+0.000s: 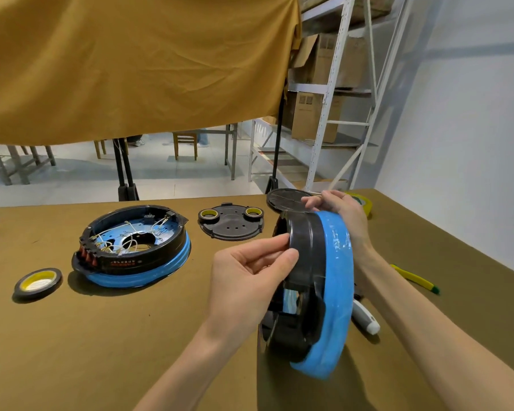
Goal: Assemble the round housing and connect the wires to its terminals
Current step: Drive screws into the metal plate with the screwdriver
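Standing on edge at the near right of the table point(131, 336), the round housing point(318, 280) with its blue band is held between both my hands: my left hand point(247, 280) pinches its black rim, my right hand point(339, 209) grips the far top. A second housing point(134, 247), wires point(137, 235) exposed, lies flat to the left.

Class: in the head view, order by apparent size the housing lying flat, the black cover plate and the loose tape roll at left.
1. housing lying flat
2. black cover plate, though it lies farther back
3. loose tape roll
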The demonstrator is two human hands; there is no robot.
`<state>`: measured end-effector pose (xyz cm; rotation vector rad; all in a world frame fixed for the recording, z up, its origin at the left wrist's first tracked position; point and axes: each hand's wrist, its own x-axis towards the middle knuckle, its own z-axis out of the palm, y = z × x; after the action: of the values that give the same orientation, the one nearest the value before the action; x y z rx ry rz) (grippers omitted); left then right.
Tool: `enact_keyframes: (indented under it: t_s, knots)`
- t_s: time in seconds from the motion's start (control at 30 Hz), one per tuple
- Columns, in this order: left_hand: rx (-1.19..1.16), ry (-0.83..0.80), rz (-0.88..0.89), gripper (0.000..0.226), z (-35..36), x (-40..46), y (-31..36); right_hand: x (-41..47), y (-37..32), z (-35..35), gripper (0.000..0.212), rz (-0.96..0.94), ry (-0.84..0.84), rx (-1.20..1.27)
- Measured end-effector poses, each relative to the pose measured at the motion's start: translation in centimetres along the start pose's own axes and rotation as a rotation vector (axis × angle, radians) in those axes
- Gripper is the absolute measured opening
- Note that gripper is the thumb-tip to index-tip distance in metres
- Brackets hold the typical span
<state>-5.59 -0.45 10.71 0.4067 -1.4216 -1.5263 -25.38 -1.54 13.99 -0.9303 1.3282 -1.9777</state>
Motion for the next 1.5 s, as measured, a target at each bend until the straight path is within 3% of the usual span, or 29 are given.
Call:
enact_keyframes:
  t_s: [0.13, 0.4, 0.57, 0.77, 0.83, 0.93, 1.0, 1.07, 1.17, 1.37, 1.5]
  knots:
    - [0.151, -0.015, 0.086, 0.032, 0.3, 0.7, 0.4, 0.3, -0.4, -0.8, 0.029, 0.074, 0.077, -0.205]
    - [0.601, -0.072, 0.166, 0.035, -0.9, 1.2, -1.5, -0.8, 2.4, -2.3, 0.019, 0.211, 0.147, -0.275]
    - [0.564, -0.124, 0.071, 0.025, 0.2, -0.1, -3.1, -1.4, 4.3, -3.3, 0.001, 0.161, 0.277, -0.228]
    - [0.631, -0.241, 0.078, 0.018, 2.1, -1.7, -4.7, -1.8, 6.2, -5.1, 0.007, 0.032, 0.357, -0.356]
    - [0.762, -0.232, 0.162, 0.032, 2.8, -3.0, -6.0, -2.2, 7.3, -5.4, 0.011, -0.021, 0.406, -0.359]
    - [0.95, -0.357, 0.206, 0.062, 2.9, -4.3, -8.1, -2.3, 9.3, -6.1, 0.011, 0.019, 0.445, -0.347]
    - [1.022, -0.382, 0.213, 0.064, 2.4, -4.2, -8.8, -2.2, 10.3, -6.4, 0.005, 0.101, 0.457, -0.322]
    - [1.033, -0.357, 0.209, 0.061, 2.2, -3.7, -9.1, -1.9, 11.0, -6.5, 0.004, 0.182, 0.463, -0.278]
    - [0.991, -0.346, 0.148, 0.06, 2.0, -3.4, -9.2, -1.5, 11.5, -6.8, 0.02, 0.267, 0.433, -0.243]
    - [0.883, -0.279, -0.027, 0.071, 1.8, -3.3, -9.7, -1.3, 12.0, -6.4, 0.014, 0.188, 0.484, -0.191]
    - [0.832, -0.371, -0.139, 0.082, 1.0, -3.0, -9.7, -0.6, 12.2, -6.1, 0.014, 0.203, 0.416, -0.189]
